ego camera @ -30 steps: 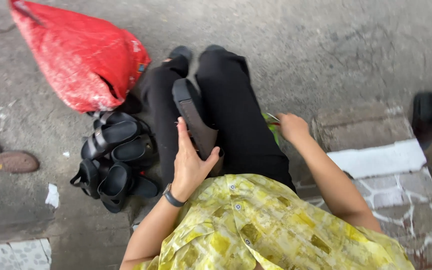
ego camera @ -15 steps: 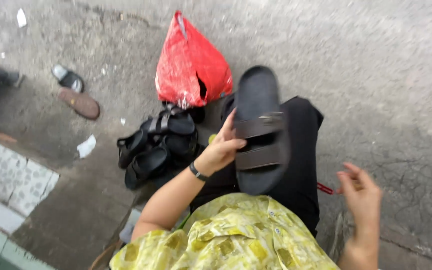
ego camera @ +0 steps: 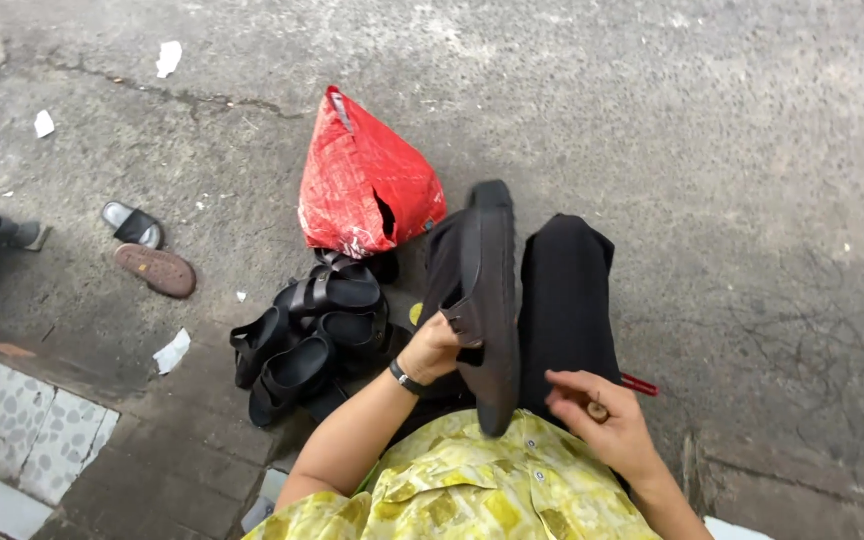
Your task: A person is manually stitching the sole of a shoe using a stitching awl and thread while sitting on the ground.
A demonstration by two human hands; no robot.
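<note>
My left hand [ego camera: 435, 348] grips a black sandal [ego camera: 487, 300] by its strap, holding it on edge over my black-trousered legs [ego camera: 567, 300], sole turned right. My right hand [ego camera: 600, 420] rests on my right thigh beside the sandal's heel, fingers curled around a small brownish object I cannot identify. A thin red item [ego camera: 640, 384] lies just past that hand. I wear a yellow patterned shirt [ego camera: 472, 490].
A pile of several black sandals [ego camera: 307, 335] lies on the concrete to my left, with a red plastic bag [ego camera: 362, 185] behind it. Two loose slippers [ego camera: 147, 250] and paper scraps [ego camera: 170, 352] lie farther left. Patterned tiles [ego camera: 22, 430] edge the lower left.
The view swung back right. The sandal has turned from strap side up to on edge. My right hand came down from the air onto my thigh, close to the sandal.
</note>
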